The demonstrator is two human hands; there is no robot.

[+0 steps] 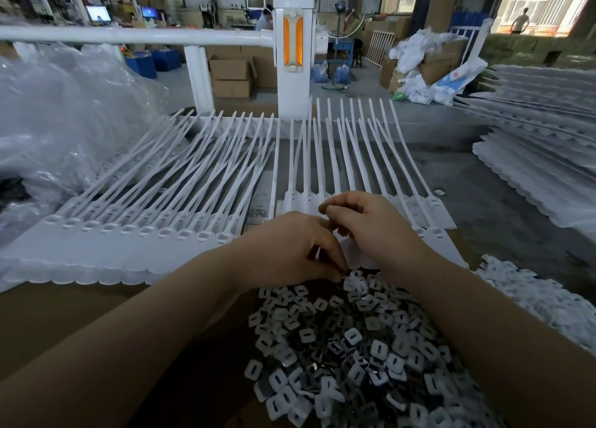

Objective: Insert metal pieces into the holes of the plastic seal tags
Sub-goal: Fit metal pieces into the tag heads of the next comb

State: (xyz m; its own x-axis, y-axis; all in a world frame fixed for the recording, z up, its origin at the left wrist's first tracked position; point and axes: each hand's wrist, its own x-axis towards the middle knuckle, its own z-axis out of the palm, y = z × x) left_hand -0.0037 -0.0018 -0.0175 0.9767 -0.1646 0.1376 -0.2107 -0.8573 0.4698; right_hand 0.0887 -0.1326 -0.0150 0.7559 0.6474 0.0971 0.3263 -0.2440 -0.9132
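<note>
The table (503,208) carries rows of white plastic seal tags (135,234) across its far half, bare toward the right edge. A heap of metal pieces (354,347) fills the near edge. Left hand (283,250) pinches something small at the heap's far rim; right hand (364,224), fingers curled over the tags: grip contents unclear.

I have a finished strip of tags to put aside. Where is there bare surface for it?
Bare brown cardboard lies left of the pile of metal pieces, below the left tag strip. Grey tabletop is open between the centre tags and the right-hand stack. The centre, under both hands, is crowded.
</note>
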